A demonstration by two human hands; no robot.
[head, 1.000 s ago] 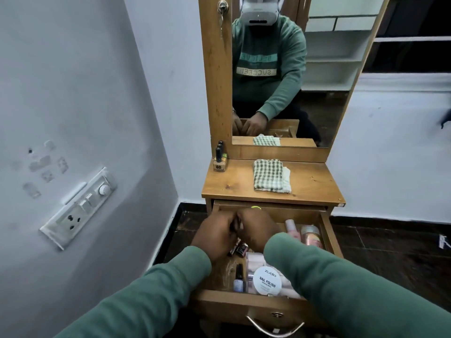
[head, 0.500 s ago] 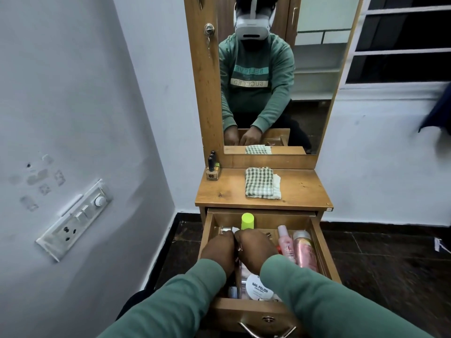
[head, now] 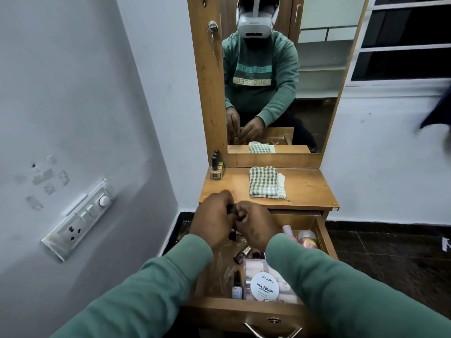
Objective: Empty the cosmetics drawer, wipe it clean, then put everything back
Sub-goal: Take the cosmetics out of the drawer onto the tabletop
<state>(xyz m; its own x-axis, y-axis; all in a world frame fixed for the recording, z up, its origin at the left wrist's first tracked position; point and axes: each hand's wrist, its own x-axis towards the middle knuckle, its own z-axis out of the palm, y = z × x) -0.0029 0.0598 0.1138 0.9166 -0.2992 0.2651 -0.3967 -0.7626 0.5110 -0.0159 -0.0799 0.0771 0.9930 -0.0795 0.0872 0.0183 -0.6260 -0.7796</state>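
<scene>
Mirror (head: 317, 106): fixed upright along the rear edge of the desk; it reflects a person in a green sweatshirt and a white headset.
Switch panel (head: 78, 215): mounted on the grey wall, well apart from the desk on its left.
Desk (head: 305, 189): wooden top, set against the white wall.
Drawer (head: 219, 311): pulled out beneath the front edge of the desk and holding cosmetics; a metal handle (head: 271, 331) is on its front board.
Cloth (head: 264, 182): green-and-white check, folded, lying flat at the middle of the desk.
Left hand (head: 214, 220): raised over the rear left of the drawer, level with the front edge of the desk; fingers curled round a small dark item (head: 231, 235).
Right hand (head: 256, 223): touching the left hand, fingers curled in towards it; whether it grips anything cannot be told.
Round white lid (head: 265, 286): marked NAIL POLISH, resting on pale packets at the front of the drawer.
Pink bottles (head: 306, 239): two, at the rear right corner of the drawer.
Nail polish bottles (head: 216, 167): grouped at the rear left corner of the desk, dark caps upright.
Small bottle (head: 237, 287): upright against the front board of the drawer, just left of the round white lid.
Capped bottle (head: 242, 254): lying on its side mid-drawer, below the hands.
</scene>
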